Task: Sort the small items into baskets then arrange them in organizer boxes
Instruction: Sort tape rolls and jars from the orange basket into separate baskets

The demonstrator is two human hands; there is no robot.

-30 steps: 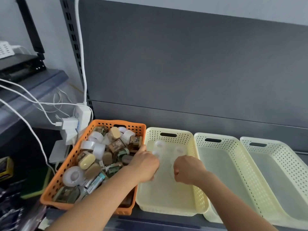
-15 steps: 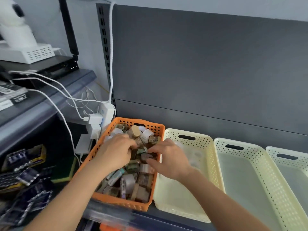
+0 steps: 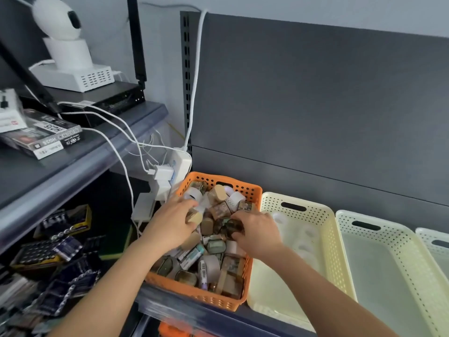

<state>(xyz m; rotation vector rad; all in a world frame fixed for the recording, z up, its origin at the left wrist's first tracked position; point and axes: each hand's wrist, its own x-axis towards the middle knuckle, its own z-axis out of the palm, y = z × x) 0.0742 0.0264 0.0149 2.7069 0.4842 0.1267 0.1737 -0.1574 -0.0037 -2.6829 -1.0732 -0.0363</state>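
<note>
Reaching into the orange basket (image 3: 220,178) of mixed tape rolls (image 3: 211,263) on the shelf (image 3: 184,310), the left hand (image 3: 173,226) curls its fingers round a tan roll (image 3: 195,217), while the right hand (image 3: 258,235) pinches a dark patterned roll (image 3: 234,227) with bent fingers. Just beside the orange basket stands a cream basket (image 3: 295,199) holding clear rolls (image 3: 279,218).

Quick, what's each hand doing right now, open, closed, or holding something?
Left hand: gripping a beige-topped item in the orange basket.
Right hand: pinching a dark brown item there.
</note>
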